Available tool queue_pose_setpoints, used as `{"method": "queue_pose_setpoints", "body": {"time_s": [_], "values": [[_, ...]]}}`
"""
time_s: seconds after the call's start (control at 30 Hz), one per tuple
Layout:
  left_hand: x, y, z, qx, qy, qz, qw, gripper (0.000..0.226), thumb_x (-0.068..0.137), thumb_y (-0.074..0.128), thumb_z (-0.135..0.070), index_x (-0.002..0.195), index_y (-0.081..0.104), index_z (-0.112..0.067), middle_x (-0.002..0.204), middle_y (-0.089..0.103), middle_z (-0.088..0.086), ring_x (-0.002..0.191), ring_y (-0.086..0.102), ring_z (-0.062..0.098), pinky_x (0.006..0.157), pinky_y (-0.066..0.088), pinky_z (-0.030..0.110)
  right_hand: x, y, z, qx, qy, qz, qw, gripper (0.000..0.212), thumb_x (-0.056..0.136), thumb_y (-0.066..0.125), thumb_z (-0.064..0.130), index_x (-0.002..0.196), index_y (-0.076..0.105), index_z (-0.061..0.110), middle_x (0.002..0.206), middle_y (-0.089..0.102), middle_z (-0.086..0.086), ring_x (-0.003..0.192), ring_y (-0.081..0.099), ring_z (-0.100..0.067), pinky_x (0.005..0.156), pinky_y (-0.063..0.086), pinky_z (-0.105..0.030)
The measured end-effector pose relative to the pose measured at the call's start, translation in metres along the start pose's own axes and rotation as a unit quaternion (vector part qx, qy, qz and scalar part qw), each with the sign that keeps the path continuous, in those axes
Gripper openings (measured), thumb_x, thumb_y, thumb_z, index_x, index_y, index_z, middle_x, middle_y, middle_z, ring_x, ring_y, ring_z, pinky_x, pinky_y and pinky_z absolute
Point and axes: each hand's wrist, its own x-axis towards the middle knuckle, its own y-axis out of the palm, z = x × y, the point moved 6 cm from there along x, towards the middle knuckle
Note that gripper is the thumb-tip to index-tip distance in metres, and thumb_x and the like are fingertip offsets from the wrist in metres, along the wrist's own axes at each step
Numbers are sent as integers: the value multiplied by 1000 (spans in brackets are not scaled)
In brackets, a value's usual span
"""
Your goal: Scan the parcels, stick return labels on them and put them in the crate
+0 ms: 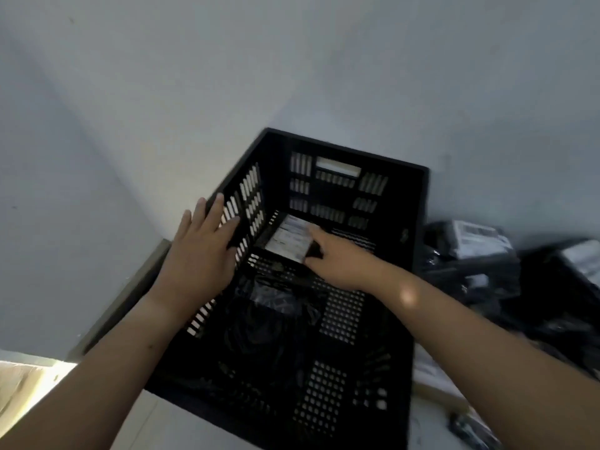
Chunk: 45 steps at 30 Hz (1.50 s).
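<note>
Black perforated crate, white-labelled black parcel

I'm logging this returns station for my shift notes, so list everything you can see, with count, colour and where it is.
crate: one, black, slotted walls, centre, against the wall
labelled parcel: one, black with a white label, far left of the crate floor
bagged parcel: at least one, black plastic, crate floor nearer the person; too dark to count
parcel pile: several, black with white labels, right of the crate
cardboard: one piece, brown, beside the crate's near right corner
wall: one, pale grey, behind everything
left hand: one, straight fingers resting on the crate's left wall
right hand: one, inside the crate, fingers gripping the labelled parcel's near edge
</note>
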Motion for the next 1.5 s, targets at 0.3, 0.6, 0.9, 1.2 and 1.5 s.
{"method": "queue_pose_setpoints", "body": {"time_s": [0.3,0.6,0.9,1.2,1.5], "values": [[-42,-41,-231,-311,101,-9,945,41,96,64,-24,137,59,-20,160,37,1,150,29,19,123,26,41,-234,-78,-102,104,-57,-230,966,61,101,55,18,152,32,40,155,37,23,142,31,8,118,32,-27],[-136,42,-412,-404,133,170,889,29,94,61,-25,123,63,-24,126,62,-8,113,55,6,97,41,15,-377,-3,-267,187,140,-279,932,55,99,59,24,141,37,51,141,43,31,130,45,3,105,42,-25],[-177,201,-447,-241,48,336,909,53,95,58,-22,145,42,-20,152,39,5,132,45,30,104,44,37,-432,90,-390,190,344,-281,875,66,93,67,21,150,34,18,152,37,-7,134,42,-29,108,41,-45],[-169,236,-495,-93,-84,259,958,54,97,59,-37,141,36,-16,148,36,11,133,37,31,103,32,42,-411,114,-428,191,372,-223,881,98,81,77,48,153,17,22,153,34,-7,135,46,-30,100,48,-41],[-172,230,-485,-367,-194,254,873,56,88,75,-11,126,33,-13,129,54,8,111,60,26,92,52,38,-421,113,-432,258,357,-210,873,84,81,78,26,147,25,26,108,62,3,83,67,-17,70,56,-34]]}}
